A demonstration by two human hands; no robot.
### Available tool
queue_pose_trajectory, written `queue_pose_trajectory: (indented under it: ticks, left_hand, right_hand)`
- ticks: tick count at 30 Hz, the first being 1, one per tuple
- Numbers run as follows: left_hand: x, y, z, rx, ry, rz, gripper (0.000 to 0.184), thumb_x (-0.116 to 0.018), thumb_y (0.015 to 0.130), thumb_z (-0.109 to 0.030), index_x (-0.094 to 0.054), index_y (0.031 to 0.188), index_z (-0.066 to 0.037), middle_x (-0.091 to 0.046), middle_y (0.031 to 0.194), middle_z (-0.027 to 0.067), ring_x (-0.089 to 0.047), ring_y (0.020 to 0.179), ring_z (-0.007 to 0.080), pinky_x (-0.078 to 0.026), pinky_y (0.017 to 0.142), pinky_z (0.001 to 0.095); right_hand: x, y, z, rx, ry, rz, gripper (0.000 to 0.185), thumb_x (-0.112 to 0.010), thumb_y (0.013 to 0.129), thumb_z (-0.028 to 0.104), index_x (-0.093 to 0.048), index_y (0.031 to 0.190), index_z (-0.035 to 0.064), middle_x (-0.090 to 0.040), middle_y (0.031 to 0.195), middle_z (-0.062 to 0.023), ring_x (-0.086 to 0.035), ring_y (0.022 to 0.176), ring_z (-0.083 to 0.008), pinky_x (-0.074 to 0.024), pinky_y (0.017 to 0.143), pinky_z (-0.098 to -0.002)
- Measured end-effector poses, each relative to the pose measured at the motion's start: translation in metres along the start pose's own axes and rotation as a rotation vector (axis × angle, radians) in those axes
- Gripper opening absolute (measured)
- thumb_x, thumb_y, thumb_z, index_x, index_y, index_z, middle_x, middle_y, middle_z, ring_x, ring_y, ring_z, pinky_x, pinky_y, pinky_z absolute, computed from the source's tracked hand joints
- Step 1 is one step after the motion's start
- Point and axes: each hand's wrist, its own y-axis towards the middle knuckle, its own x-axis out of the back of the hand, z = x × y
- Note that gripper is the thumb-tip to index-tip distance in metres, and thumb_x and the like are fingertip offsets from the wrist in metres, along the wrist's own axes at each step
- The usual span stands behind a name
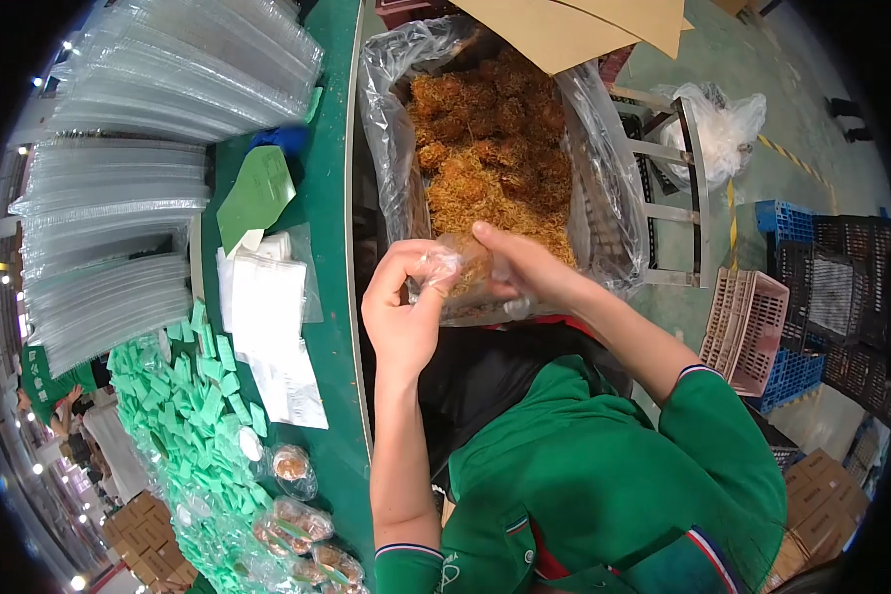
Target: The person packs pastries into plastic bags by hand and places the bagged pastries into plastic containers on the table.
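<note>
My left hand (406,297) is closed, pinching the crinkled edge of a clear plastic bag (447,265). Inside the bag shows a brownish, floss-covered piece (473,265), probably a bun. My right hand (530,265) curls around the other side of the bag, thumb on top; its lower fingers are blurred. Just beyond both hands, a crate lined with a large clear plastic liner (391,148) holds many golden-brown floss-covered pieces (500,148). The near end of that pile is partly hidden by my hands.
On the green table (332,198) at left lie stacked clear trays (119,198), white packets (272,317), many small green pieces (198,396) and several bagged buns (292,525). Cardboard sheets (574,30) overhang the crate. A metal rack (688,188) and plastic crates (747,322) stand at right.
</note>
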Motion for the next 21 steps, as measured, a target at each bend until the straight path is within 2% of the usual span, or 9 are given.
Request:
queue_pose_trajectory:
  ticks: [1,5,8,9,12,13,17,20,21]
  left_hand:
    - [0.0,0.0,-0.006,-0.012,-0.013,0.018,0.011,-0.062,0.071,0.009,-0.055,0.073,0.0,-0.06,0.084,0.0083,-0.056,0.079,0.0153,-0.044,0.073,0.0256]
    - [0.006,-0.006,-0.011,0.005,-0.073,0.133,0.013,-0.063,0.071,0.009,-0.054,0.073,0.0,-0.06,0.084,0.0088,-0.056,0.08,0.0152,-0.044,0.073,0.026]
    - [0.008,-0.011,-0.011,0.003,-0.177,0.138,0.013,-0.064,0.073,0.007,-0.054,0.074,-0.001,-0.059,0.087,0.0083,-0.056,0.079,0.0143,-0.044,0.072,0.0255]
    - [0.007,-0.012,-0.006,0.002,-0.268,0.108,0.013,-0.063,0.074,0.006,-0.053,0.076,-0.002,-0.059,0.088,0.0079,-0.055,0.079,0.0139,-0.044,0.072,0.0252]
    - [0.005,-0.017,0.003,0.094,-0.533,-0.016,0.012,-0.062,0.077,0.005,-0.053,0.079,-0.003,-0.058,0.091,0.0066,-0.054,0.078,0.0117,-0.043,0.071,0.0237]
    - [0.005,-0.018,0.005,0.141,-0.619,-0.062,0.011,-0.061,0.078,0.004,-0.053,0.081,-0.003,-0.058,0.091,0.0062,-0.054,0.078,0.0109,-0.043,0.071,0.0231]
    - [0.005,-0.031,0.017,0.272,-0.535,-0.176,0.008,-0.056,0.082,0.003,-0.054,0.085,-0.003,-0.058,0.092,0.0058,-0.054,0.08,0.0093,-0.042,0.074,0.0215]
    - [0.001,-0.039,0.014,0.257,-0.384,-0.214,0.006,-0.055,0.085,0.0,-0.054,0.091,0.0,-0.058,0.094,0.0075,-0.056,0.085,0.0127,-0.044,0.08,0.0251]
    - [-0.004,-0.04,0.008,0.216,-0.335,-0.214,0.012,-0.055,0.088,-0.008,-0.054,0.097,-0.001,-0.057,0.091,0.0053,-0.054,0.08,0.0092,-0.043,0.072,0.0209]
  right_hand:
    - [0.001,-0.001,-0.008,-0.114,-0.063,0.103,0.05,-0.029,0.091,0.056,-0.054,0.087,0.0129,-0.037,0.047,0.002,-0.026,0.038,-0.0064,-0.0195,0.036,-0.022]
    - [-0.008,-0.013,-0.014,-0.239,0.489,0.532,0.051,-0.028,0.091,0.055,-0.055,0.088,0.0116,-0.035,0.041,0.002,-0.027,0.035,-0.0065,-0.0202,0.037,-0.0203]
    - [-0.012,-0.012,-0.026,-0.019,0.432,0.358,0.05,-0.03,0.09,0.056,-0.055,0.095,0.0125,-0.033,0.039,0.0017,-0.027,0.036,-0.0058,-0.0233,0.04,-0.0201]
    - [-0.014,-0.015,-0.022,0.039,0.448,0.352,0.039,-0.043,0.089,0.046,-0.053,0.1,0.0105,-0.042,0.05,0.0013,-0.029,0.04,-0.0038,-0.0254,0.042,-0.0202]
    - [-0.035,-0.024,-0.014,0.373,0.128,-0.049,0.032,-0.057,0.085,0.032,-0.051,0.104,0.0071,-0.052,0.07,0.0008,-0.039,0.052,-0.0025,-0.0323,0.047,-0.0195]
    - [-0.035,-0.027,-0.014,0.489,0.034,-0.069,0.042,-0.067,0.078,0.022,-0.047,0.111,0.0049,-0.057,0.094,-0.0019,-0.052,0.074,-0.0051,-0.0436,0.064,-0.0209]
    - [-0.032,-0.027,-0.014,0.897,-0.685,-0.268,0.05,-0.074,0.071,0.021,-0.051,0.112,0.0029,-0.059,0.105,-0.0079,-0.057,0.097,-0.0145,-0.0446,0.085,-0.0274]
    - [-0.031,-0.033,-0.011,0.978,-1.056,-0.411,0.052,-0.071,0.07,0.036,-0.054,0.113,0.0106,-0.064,0.094,-0.0112,-0.063,0.077,-0.0289,-0.0511,0.066,-0.0315]
    - [-0.031,-0.036,-0.01,0.981,-1.127,-0.439,0.054,-0.073,0.068,0.031,-0.054,0.114,0.0093,-0.064,0.089,-0.011,-0.064,0.075,-0.0281,-0.0512,0.064,-0.031]
